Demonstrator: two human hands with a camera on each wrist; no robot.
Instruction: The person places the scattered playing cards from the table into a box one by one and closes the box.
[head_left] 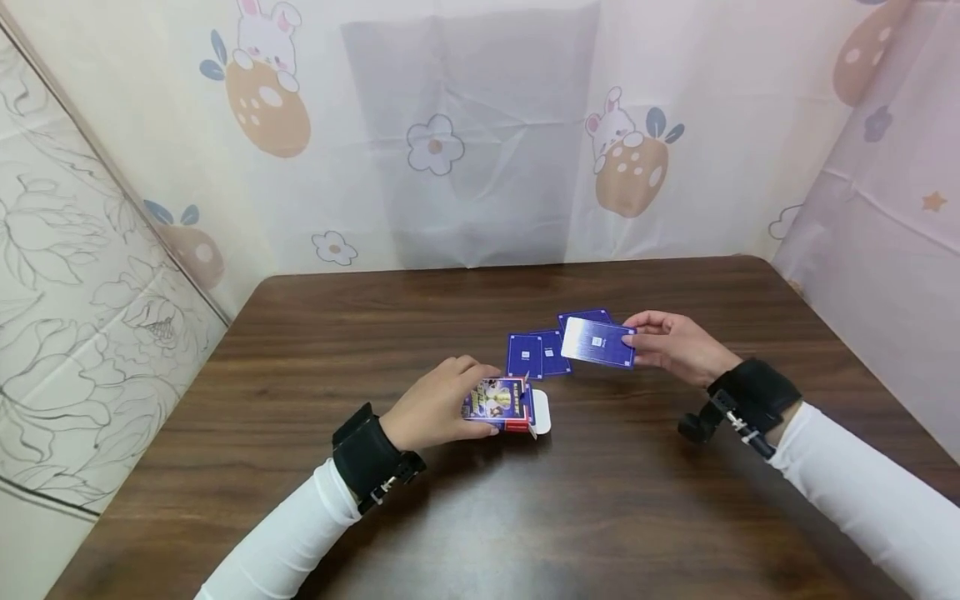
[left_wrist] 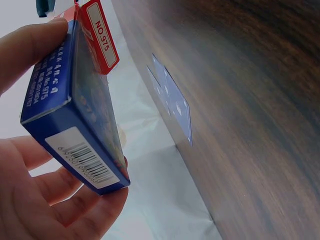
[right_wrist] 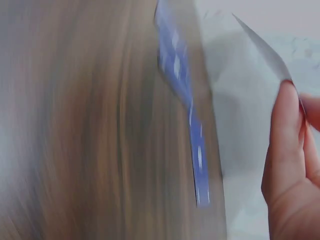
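My left hand (head_left: 438,402) grips a blue and red card box (head_left: 497,400), its white end flap (head_left: 542,412) folded out to the right. The thumb and fingers hold the box (left_wrist: 75,105) from opposite sides in the left wrist view, where its barcode end faces the camera. In my right hand (head_left: 678,346), a blue-backed playing card (head_left: 597,342) is pinched by one end between thumb and fingers. That card (right_wrist: 262,47) appears nearly edge-on in the right wrist view. Beneath and left of it, three blue cards (head_left: 523,356) lie overlapping on the table, just behind the box.
The dark wooden table (head_left: 345,325) runs back to a patterned cloth (head_left: 480,208) hung behind it. A floral panel (head_left: 82,275) stands along the left side, and pale cloth (head_left: 885,250) hangs along the right. Black straps with small devices circle both wrists.
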